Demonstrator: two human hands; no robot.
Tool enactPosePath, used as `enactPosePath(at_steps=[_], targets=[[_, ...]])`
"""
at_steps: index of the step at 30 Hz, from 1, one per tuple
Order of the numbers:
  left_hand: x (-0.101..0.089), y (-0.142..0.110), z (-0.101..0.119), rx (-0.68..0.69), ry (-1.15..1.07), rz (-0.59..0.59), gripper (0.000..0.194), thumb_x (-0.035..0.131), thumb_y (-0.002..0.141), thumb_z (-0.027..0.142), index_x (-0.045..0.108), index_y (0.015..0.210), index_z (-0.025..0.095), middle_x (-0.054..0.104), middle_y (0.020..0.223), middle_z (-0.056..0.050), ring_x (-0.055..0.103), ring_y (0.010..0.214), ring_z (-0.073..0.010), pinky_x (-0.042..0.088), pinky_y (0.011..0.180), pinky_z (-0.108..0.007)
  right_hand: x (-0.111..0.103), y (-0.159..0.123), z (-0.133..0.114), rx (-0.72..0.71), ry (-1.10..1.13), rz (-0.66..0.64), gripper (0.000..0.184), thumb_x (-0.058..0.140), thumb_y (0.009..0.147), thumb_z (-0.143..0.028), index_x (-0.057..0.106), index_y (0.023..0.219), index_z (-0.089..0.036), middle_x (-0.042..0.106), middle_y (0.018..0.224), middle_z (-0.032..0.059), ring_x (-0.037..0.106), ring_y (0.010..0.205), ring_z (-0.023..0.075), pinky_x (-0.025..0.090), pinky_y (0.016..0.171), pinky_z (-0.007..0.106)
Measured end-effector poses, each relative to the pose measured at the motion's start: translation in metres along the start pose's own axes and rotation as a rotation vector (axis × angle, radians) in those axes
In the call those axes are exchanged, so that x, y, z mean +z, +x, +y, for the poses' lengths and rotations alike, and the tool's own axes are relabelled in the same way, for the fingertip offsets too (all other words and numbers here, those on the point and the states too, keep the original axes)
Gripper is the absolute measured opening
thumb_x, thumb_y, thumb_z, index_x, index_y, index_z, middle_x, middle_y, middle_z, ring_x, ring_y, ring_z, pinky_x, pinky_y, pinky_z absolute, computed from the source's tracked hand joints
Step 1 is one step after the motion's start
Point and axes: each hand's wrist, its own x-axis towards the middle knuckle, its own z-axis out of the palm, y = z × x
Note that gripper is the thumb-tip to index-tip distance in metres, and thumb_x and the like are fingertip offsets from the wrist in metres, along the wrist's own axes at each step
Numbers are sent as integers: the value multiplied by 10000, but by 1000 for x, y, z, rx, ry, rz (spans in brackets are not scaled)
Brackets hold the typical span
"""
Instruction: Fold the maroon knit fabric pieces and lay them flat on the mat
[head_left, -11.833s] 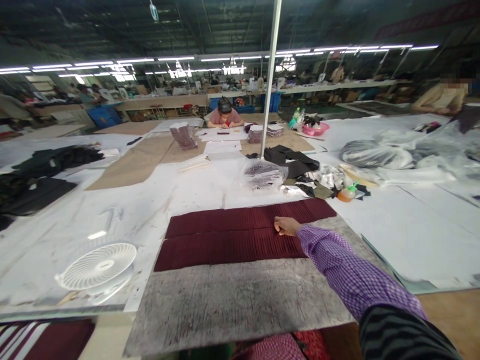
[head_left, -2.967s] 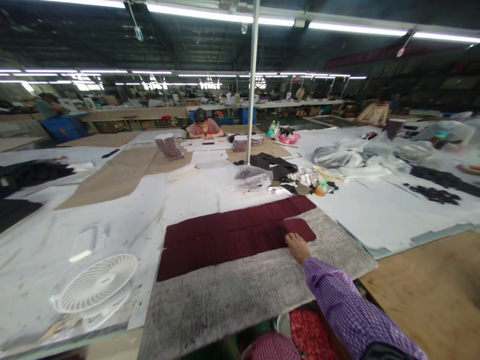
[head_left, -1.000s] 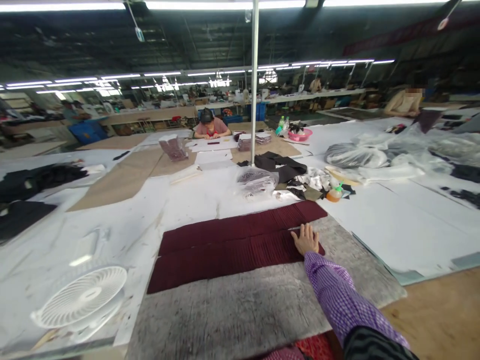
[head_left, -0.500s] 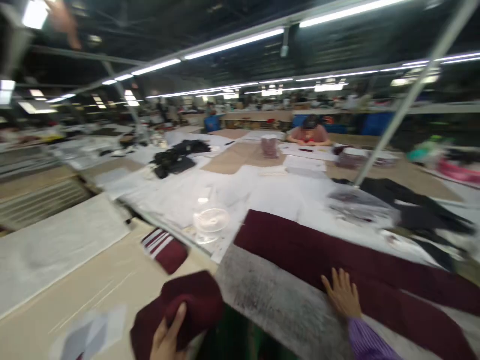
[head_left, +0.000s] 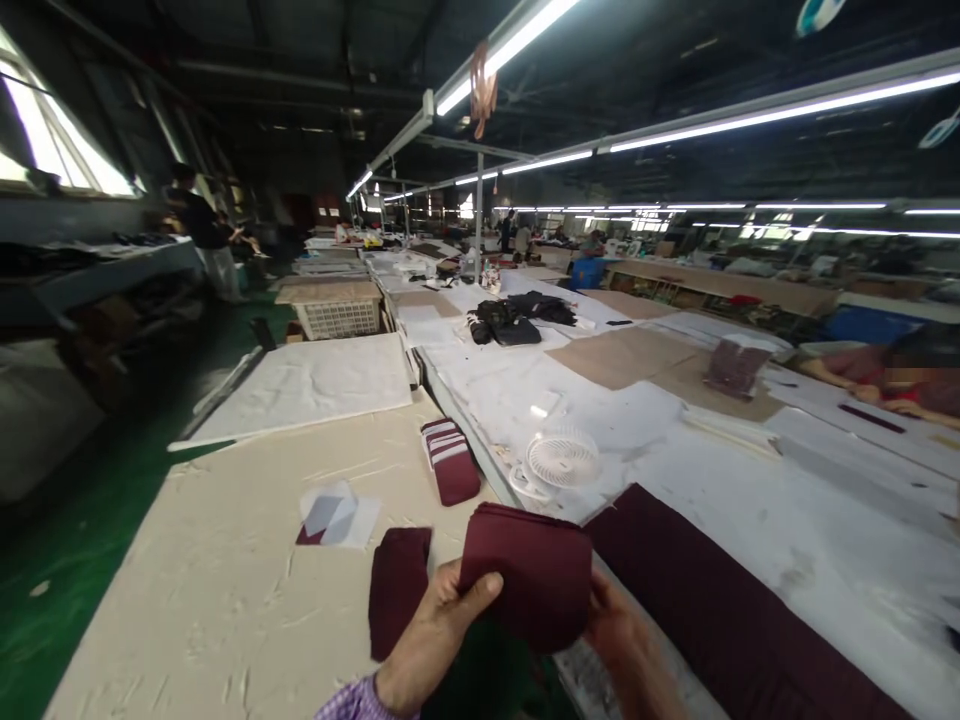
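Note:
Both my hands hold up a small stack of maroon fabric pieces (head_left: 529, 580) in front of me, near the bottom of the view. My left hand (head_left: 431, 640) grips its left edge with the thumb laid across the front. My right hand (head_left: 619, 635) holds its right edge from behind, fingers mostly hidden. Just left of the stack, another maroon piece (head_left: 397, 590) lies on the cream board (head_left: 225, 560). To the right, long maroon pleated strips (head_left: 720, 610) lie on the table.
A folded maroon-and-white striped piece (head_left: 450, 462) and a paper slip (head_left: 337, 515) lie on the cream board. A white fan (head_left: 559, 460) rests on the white table. A person (head_left: 892, 375) sits at the right; another person (head_left: 199, 235) stands far left by a green-floored aisle.
My head has swung left. My right hand left the pleated strips and joined my left hand on the maroon stack, which is now raised in front of me.

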Motion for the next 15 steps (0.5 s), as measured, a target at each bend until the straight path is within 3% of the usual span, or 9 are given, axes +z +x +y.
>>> enactPosePath(at_steps=[2,4,7,10,15], targets=[[-9,-3,5,10,78,7,245,580,831,290,696,1004,159,711,927,-62,618,891,-209,463,848,-315,33,11,-18,62,101,-9,488,659,730,-516,588,1124,-237,664,1120,102,615,1028,285,506,872,420],[-19,-7,9,-36,29,36,237,627,797,292,696,993,178,708,954,-52,620,910,-206,472,837,-296,56,16,-32,78,79,38,393,719,712,-399,600,1039,-216,690,1054,86,637,971,258,516,854,376],[-36,-12,16,-167,-297,143,224,694,735,299,692,940,210,710,965,-34,632,925,-195,491,824,-271,79,19,-43,59,-49,167,514,712,709,-397,520,1150,-218,697,1022,79,645,939,250,526,830,374],[-48,-13,24,-223,-457,200,253,676,748,294,670,960,157,708,971,-90,643,923,-219,500,837,-307,90,21,-42,-29,-253,165,657,671,737,-415,404,1309,-235,680,1065,87,632,978,256,503,878,406],[-54,-11,42,-219,-329,202,346,656,769,308,634,1056,116,709,948,-132,669,810,-234,533,749,-340,91,29,-44,-145,-473,-33,568,645,766,-387,454,1280,-239,646,1131,102,625,994,264,501,882,420]])
